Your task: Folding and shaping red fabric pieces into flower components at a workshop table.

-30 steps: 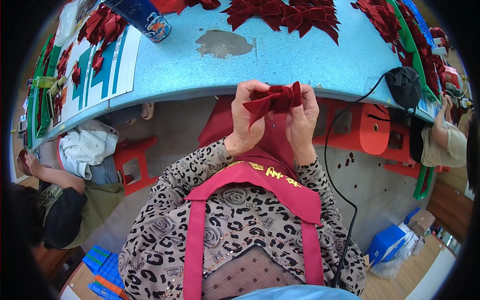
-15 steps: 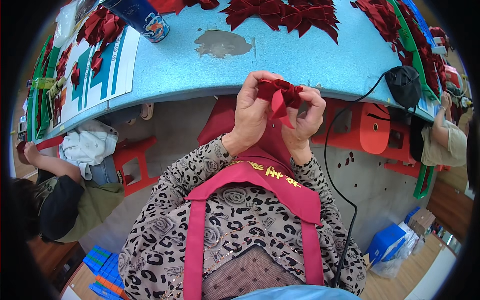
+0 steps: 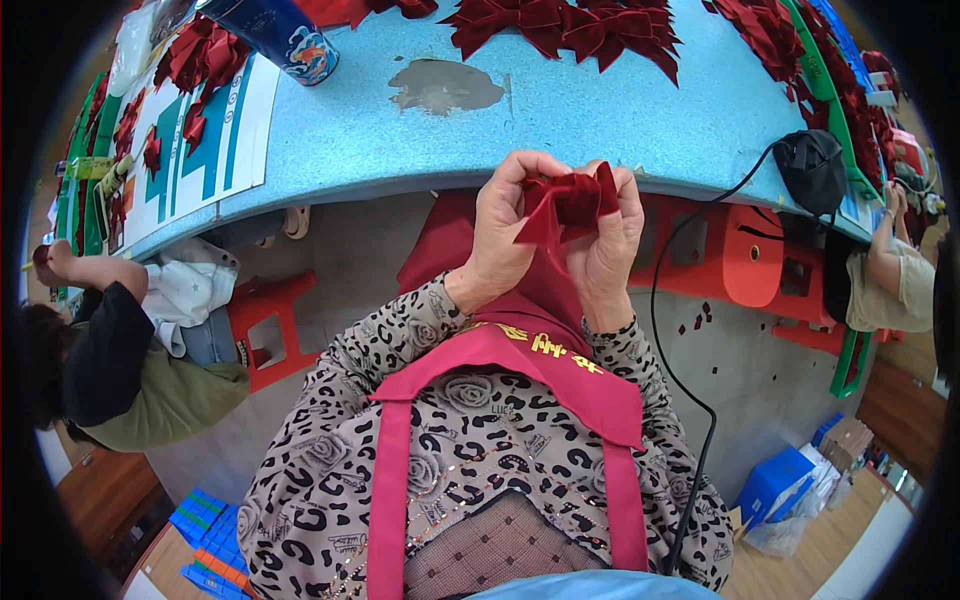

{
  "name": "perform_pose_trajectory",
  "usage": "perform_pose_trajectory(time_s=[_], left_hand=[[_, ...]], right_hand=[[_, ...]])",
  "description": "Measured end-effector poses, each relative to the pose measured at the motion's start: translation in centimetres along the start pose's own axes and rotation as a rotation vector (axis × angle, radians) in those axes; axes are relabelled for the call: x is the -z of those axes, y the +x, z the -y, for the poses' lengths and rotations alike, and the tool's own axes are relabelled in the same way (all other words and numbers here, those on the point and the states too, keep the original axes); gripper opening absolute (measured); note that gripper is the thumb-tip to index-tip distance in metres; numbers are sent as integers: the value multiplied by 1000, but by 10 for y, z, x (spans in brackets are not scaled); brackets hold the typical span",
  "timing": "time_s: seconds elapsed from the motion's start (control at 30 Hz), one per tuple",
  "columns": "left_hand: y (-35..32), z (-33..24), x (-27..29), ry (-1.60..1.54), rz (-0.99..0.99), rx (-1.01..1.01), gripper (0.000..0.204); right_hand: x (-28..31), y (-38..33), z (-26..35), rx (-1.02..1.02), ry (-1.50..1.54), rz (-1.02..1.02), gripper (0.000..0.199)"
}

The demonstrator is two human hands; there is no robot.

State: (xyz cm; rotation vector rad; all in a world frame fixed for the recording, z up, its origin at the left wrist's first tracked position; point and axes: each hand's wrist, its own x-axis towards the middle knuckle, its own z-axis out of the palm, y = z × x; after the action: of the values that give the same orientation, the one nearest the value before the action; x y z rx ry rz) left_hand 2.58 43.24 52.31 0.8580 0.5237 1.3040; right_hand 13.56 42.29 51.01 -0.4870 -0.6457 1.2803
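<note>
A dark red velvet ribbon bow (image 3: 572, 205) is held up between my two hands, just off the near edge of the blue table (image 3: 400, 130). My left hand (image 3: 503, 222) pinches its left side, fingers curled behind and thumb in front. My right hand (image 3: 612, 235) grips the right side, where one pointed ribbon end sticks up by the fingers. Another tail hangs toward my left palm. Parts of the fingertips are hidden behind the velvet. Beyond my hands, a pile of similar red bows (image 3: 565, 30) lies at the table's far side.
A dark blue tumbler (image 3: 275, 40) stands at the back left beside a white and teal sheet (image 3: 225, 130). At the right are a black pouch (image 3: 808, 170), a black cable (image 3: 690, 385) and a green tray (image 3: 825, 95). Co-workers sit left and right; red stools (image 3: 275, 330) are below.
My fingers have turned and spread the bow; its tail has swung from hanging centrally to the left, and a pointed end now rises at right. The left co-worker's arm has lifted.
</note>
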Motion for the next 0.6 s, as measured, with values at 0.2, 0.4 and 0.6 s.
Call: perform_pose_trajectory(time_s=[0.2, 0.4, 0.6], left_hand=[[-2, 10, 6, 37, 5, -109, 29], [-8, 5, 0, -126, -81, 55, 23], [-10, -3, 2, -110, 5, 185, 24]], right_hand=[[5, 1, 1, 232, -455, -10, 21], [-2, 3, 7, 229, -682, -1, 20], [5, -2, 7, 28, -251, -7, 13]])
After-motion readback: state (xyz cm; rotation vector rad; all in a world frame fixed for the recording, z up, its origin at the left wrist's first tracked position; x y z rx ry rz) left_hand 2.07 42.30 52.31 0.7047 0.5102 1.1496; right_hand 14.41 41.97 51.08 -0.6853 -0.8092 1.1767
